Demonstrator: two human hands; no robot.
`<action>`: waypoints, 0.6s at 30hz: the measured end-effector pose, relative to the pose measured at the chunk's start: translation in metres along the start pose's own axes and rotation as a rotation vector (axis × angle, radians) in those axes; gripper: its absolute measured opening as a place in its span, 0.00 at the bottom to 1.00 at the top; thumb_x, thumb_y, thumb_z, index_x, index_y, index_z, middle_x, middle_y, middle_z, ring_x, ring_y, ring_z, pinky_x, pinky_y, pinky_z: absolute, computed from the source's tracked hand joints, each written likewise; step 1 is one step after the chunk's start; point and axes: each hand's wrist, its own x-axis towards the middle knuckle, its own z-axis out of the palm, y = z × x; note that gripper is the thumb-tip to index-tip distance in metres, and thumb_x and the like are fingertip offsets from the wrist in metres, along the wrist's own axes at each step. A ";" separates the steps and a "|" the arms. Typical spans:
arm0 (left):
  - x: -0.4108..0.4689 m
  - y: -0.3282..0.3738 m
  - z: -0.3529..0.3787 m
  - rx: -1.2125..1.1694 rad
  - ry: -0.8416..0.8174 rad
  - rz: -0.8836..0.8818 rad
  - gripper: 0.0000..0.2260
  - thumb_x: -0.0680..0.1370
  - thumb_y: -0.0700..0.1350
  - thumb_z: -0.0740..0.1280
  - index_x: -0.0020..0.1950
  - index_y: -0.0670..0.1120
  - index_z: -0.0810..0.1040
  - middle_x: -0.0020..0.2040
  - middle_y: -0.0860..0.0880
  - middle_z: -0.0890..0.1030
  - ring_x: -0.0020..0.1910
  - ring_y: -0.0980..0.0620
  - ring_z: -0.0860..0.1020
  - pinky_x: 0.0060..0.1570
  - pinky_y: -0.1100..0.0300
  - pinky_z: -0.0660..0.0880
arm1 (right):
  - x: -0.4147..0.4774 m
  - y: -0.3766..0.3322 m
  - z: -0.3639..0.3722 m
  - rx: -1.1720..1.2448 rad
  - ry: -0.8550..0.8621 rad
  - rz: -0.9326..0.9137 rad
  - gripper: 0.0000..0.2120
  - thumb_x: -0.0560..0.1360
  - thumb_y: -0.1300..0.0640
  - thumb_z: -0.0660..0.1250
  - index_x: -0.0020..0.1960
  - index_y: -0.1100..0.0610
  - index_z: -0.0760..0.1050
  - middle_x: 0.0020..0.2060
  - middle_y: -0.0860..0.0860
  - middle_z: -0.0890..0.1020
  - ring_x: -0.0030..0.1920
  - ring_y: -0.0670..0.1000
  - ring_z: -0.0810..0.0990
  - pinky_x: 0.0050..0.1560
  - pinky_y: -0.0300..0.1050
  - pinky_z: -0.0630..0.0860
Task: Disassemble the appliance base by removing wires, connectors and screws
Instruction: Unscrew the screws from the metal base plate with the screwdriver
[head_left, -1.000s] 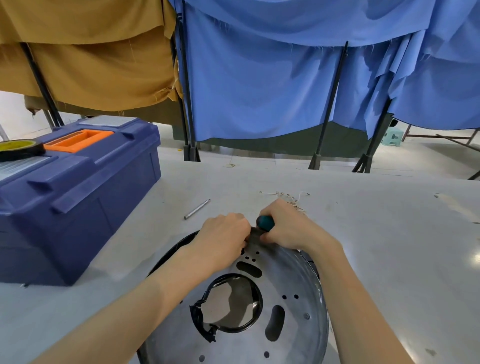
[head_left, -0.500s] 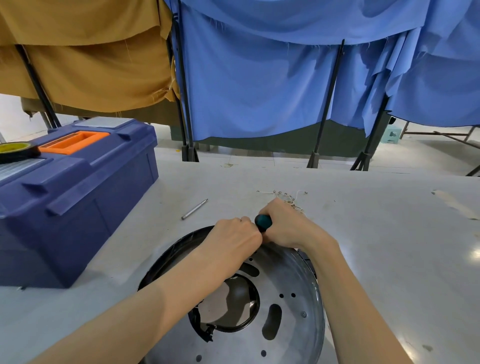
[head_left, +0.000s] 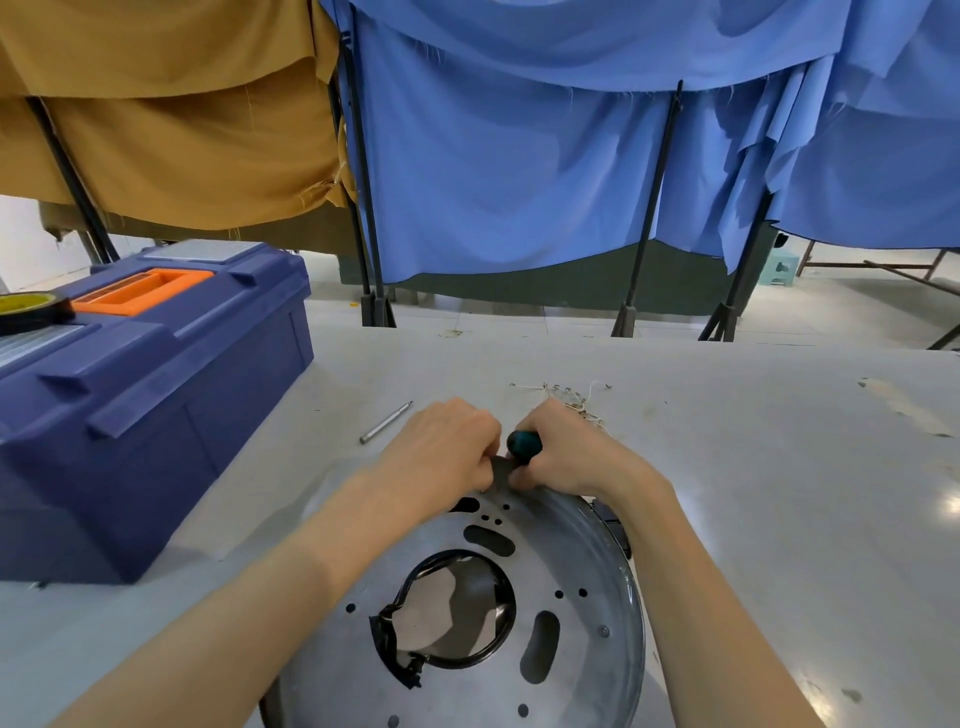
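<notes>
Blue cloth curtains (head_left: 519, 171) and a mustard cloth (head_left: 171, 130) hang on black poles behind a pale grey table (head_left: 779, 493).

Head view: the round silver metal appliance base (head_left: 571, 597) lies flat on the table right in front of me, with a black wire loop (head_left: 452, 613) sitting in its centre hole. Both my hands meet at the base's far rim. My right hand (head_left: 566, 452) is wrapped round the teal-handled screwdriver (head_left: 524, 443). Only the butt of the handle shows, between my two hands. I judge the tool's long axis runs from that butt down towards the far rim, but the tip and any screw under it are hidden by my fingers. My left hand (head_left: 441, 452) is curled just left of the handle and touching the rim. I cannot tell what it holds, if anything.

So the work point lies between the hands, directly below the handle. The next turn depends on keeping the shaft in line over it while the left hand steadies the base.

A navy plastic toolbox (head_left: 130, 415) stands left of the base. A small steel rod (head_left: 385, 422) lies beyond the base's far-left rim, and a tangle of pale wire strands (head_left: 571, 397) lies just beyond its far rim.
</notes>
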 end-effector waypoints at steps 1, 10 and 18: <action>-0.001 -0.004 -0.003 -0.057 0.030 -0.006 0.10 0.74 0.41 0.64 0.53 0.45 0.82 0.48 0.46 0.82 0.48 0.45 0.78 0.45 0.56 0.73 | -0.002 0.000 -0.001 0.015 -0.008 -0.003 0.12 0.68 0.64 0.72 0.34 0.66 0.69 0.30 0.57 0.67 0.31 0.52 0.64 0.34 0.47 0.62; -0.006 -0.011 -0.019 -0.830 0.214 -0.100 0.05 0.71 0.36 0.71 0.43 0.43 0.84 0.31 0.49 0.84 0.31 0.54 0.83 0.38 0.63 0.80 | -0.025 -0.006 -0.033 0.285 0.196 -0.222 0.04 0.68 0.59 0.77 0.39 0.58 0.83 0.34 0.56 0.84 0.35 0.52 0.80 0.40 0.46 0.78; -0.002 0.000 -0.004 -1.218 0.222 -0.116 0.05 0.73 0.33 0.71 0.41 0.43 0.83 0.33 0.44 0.84 0.34 0.47 0.84 0.38 0.60 0.81 | -0.040 -0.004 -0.044 0.282 0.118 -0.194 0.03 0.68 0.63 0.76 0.39 0.58 0.84 0.31 0.52 0.84 0.32 0.45 0.80 0.35 0.33 0.75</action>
